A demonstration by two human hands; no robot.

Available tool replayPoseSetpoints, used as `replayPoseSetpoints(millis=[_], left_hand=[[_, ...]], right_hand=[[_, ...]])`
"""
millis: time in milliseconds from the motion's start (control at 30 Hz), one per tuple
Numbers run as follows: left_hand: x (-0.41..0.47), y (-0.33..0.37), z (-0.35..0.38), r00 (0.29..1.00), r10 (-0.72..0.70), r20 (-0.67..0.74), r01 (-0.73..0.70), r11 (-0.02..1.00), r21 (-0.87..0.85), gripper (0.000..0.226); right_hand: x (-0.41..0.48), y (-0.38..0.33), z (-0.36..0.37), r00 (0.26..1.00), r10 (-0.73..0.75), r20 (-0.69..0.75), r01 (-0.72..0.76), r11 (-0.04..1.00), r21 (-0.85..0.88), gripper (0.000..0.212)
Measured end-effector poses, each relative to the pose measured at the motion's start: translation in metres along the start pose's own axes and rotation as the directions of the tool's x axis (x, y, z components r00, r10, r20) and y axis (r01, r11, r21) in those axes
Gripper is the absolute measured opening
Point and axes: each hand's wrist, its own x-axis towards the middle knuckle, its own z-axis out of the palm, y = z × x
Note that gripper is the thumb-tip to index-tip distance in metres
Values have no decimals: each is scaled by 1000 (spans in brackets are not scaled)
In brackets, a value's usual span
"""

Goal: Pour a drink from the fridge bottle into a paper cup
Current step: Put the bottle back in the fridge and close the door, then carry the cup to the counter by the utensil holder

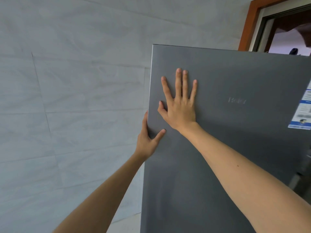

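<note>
Fridge door point(244, 73): flat, matt dark-grey metal panel; fills the view from 1 o'clock round to 6 o'clock; its pale left edge runs from top to bottom just right of centre; whether it is closed or ajar cannot be told
Left hand point(147, 138): clamped on the door's left edge, at 7 o'clock from the right hand; thumb lies on the front face, fingers wrap round the edge and are hidden behind it; bare forearm comes up from 7 o'clock of the view
Right hand point(180, 108): laid flat on the door's front face near the left edge; fingers straight and spread apart, thumb out towards 9 o'clock; grasps nothing; bare forearm enters from 4 o'clock
Brand lettering point(237, 100): pale letters on the door, at 3 o'clock from the right hand; too blurred to read
Sticker point(303, 113): white and blue paper label at the door's right edge, 3 o'clock of the view; print too small to read
Wall point(67, 81): pale grey marbled tiles; spans 7 to 12 o'clock, left of the door
Doorway frame point(249, 22): reddish-brown wood, at 1 o'clock above the fridge top; dim room beyond
Small dark object point(293, 51): at the fridge's top edge, 2 o'clock; cannot tell what it is
</note>
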Motion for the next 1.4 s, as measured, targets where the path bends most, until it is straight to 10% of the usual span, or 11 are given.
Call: replayPoseSetpoints(millis=[300,633,1400], left_hand=[[-37,24,-45,942,-252,222,69,793,605,95],[-145,37,-95,862,-485,150,65,399,915,87],[-354,120,-360,797,-516,-314,351,-28,936,71]], right_hand=[[-70,13,-30,927,-149,344,115,986,118,80],[-175,2,-76,558,-188,808,-71,960,272,72],[-162,-276,-200,421,-660,622,132,723,678,74]])
